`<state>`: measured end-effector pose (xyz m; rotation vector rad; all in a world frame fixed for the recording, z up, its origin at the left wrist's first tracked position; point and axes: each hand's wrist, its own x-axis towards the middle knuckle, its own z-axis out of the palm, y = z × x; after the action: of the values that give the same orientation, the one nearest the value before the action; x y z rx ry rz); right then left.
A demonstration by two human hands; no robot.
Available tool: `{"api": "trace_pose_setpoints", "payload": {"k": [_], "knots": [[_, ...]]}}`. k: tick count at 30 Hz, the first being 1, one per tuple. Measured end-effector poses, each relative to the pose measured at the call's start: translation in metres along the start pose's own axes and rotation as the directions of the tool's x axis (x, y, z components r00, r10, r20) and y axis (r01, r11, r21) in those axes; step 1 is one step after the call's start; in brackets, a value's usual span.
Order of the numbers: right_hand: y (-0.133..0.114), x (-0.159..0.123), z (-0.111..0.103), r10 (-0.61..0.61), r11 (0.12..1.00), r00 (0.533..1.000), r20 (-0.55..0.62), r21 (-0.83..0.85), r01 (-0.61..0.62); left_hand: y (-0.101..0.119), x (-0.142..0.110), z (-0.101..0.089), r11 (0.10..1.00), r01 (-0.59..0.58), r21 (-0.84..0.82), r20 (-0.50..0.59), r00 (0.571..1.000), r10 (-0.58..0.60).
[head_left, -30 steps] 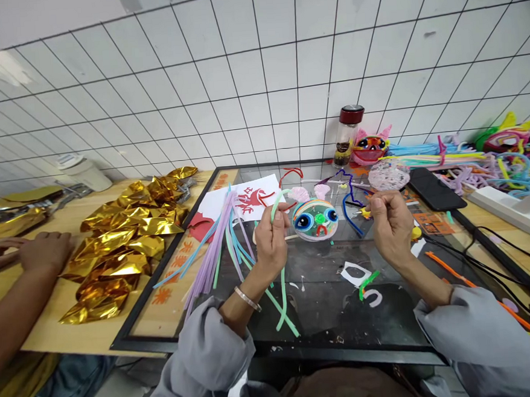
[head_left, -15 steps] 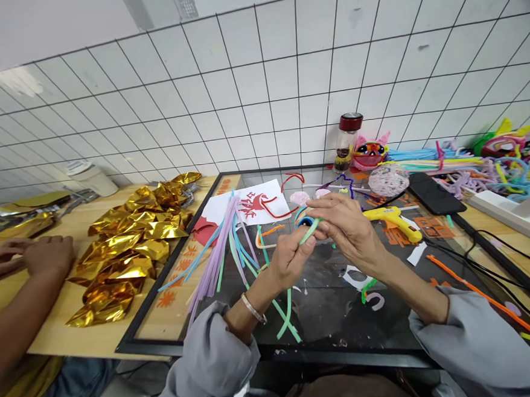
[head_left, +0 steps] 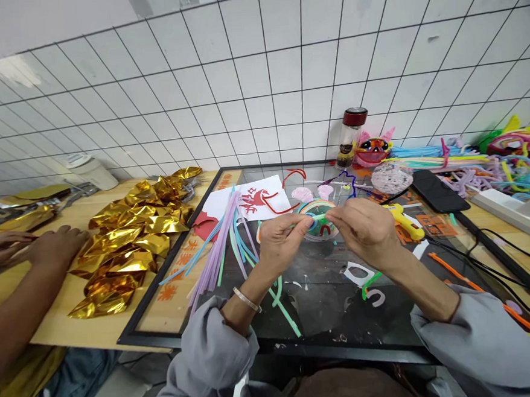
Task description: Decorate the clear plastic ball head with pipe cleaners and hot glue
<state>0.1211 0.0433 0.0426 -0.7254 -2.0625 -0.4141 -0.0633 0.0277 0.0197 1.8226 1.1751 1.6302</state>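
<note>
My left hand (head_left: 282, 241) pinches one end of a short light green pipe cleaner (head_left: 319, 217). The other end is between the closed fingers of my right hand (head_left: 366, 231), so the piece runs level between both hands. Just behind and below it lies a round, rainbow-rimmed pipe-cleaner piece (head_left: 313, 206) with pink ear-like tufts (head_left: 301, 194) on top and a small red arch inside; my hands cover its sides. Long lilac, blue and green pipe cleaners (head_left: 216, 244) lie in a bundle left of my left hand. A yellow glue gun (head_left: 407, 223) lies beyond my right wrist.
A white sheet with a red design (head_left: 247, 200) lies behind the bundle. Paper scraps (head_left: 358, 273) sit near my right forearm. Further right are a phone (head_left: 439, 189), cables and a power strip (head_left: 515, 211). Gold foil (head_left: 131, 232) and another person's hands (head_left: 59, 246) are at left.
My hands have drawn apart and lowered, stretching the light green pipe cleaner between them. The round piece behind now shows more. At left, the other person's hand has shifted slightly right.
</note>
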Motion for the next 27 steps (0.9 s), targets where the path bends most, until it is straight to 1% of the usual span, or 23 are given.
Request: {"api": "trace_pose_setpoints", "payload": {"k": [2, 4, 10, 12, 16, 19, 22, 24, 25, 27], "knots": [[0.004, -0.001, 0.002, 0.058, 0.998, 0.998, -0.006, -0.037, -0.058, -0.003, 0.001, -0.001, 0.999, -0.005, 0.035, -0.038, 0.999, 0.006], [0.008, -0.003, 0.006, 0.104, 0.992, 0.995, 0.001, -0.071, -0.104, -0.007, 0.001, 0.000, 0.998, 0.004, 0.059, -0.051, 0.999, -0.001], [0.021, -0.009, 0.019, 0.150, 0.987, 0.988, 0.045, -0.062, -0.147, -0.017, 0.003, 0.006, 0.988, 0.144, 0.055, -0.069, 0.988, -0.140], [0.024, -0.009, 0.021, 0.167, 0.983, 0.984, 0.065, -0.095, -0.160, -0.019, 0.004, 0.006, 0.987, 0.150, 0.053, -0.066, 0.987, -0.146], [0.029, -0.010, 0.022, 0.222, 0.970, 0.971, 0.086, -0.124, -0.211, -0.023, 0.006, 0.006, 0.988, 0.121, 0.095, -0.051, 0.992, -0.116], [0.032, -0.012, 0.023, 0.309, 0.950, 0.948, 0.080, -0.069, -0.304, -0.026, 0.007, 0.006, 0.985, 0.126, 0.120, -0.059, 0.991, -0.120], [0.036, -0.013, 0.025, 0.425, 0.902, 0.901, 0.082, 0.039, -0.429, -0.029, 0.009, 0.007, 0.976, 0.188, 0.114, -0.071, 0.981, -0.181], [0.040, -0.014, 0.026, 0.483, 0.863, 0.869, 0.106, 0.111, -0.493, -0.032, 0.011, 0.007, 0.966, 0.232, 0.115, -0.071, 0.972, -0.225], [0.043, -0.014, 0.026, 0.497, 0.848, 0.859, 0.127, 0.140, -0.511, -0.032, 0.011, 0.007, 0.963, 0.242, 0.118, -0.066, 0.970, -0.236], [0.047, -0.014, 0.025, 0.489, 0.837, 0.855, 0.175, 0.180, -0.516, -0.034, 0.012, 0.007, 0.962, 0.242, 0.127, -0.054, 0.970, -0.237]]}}
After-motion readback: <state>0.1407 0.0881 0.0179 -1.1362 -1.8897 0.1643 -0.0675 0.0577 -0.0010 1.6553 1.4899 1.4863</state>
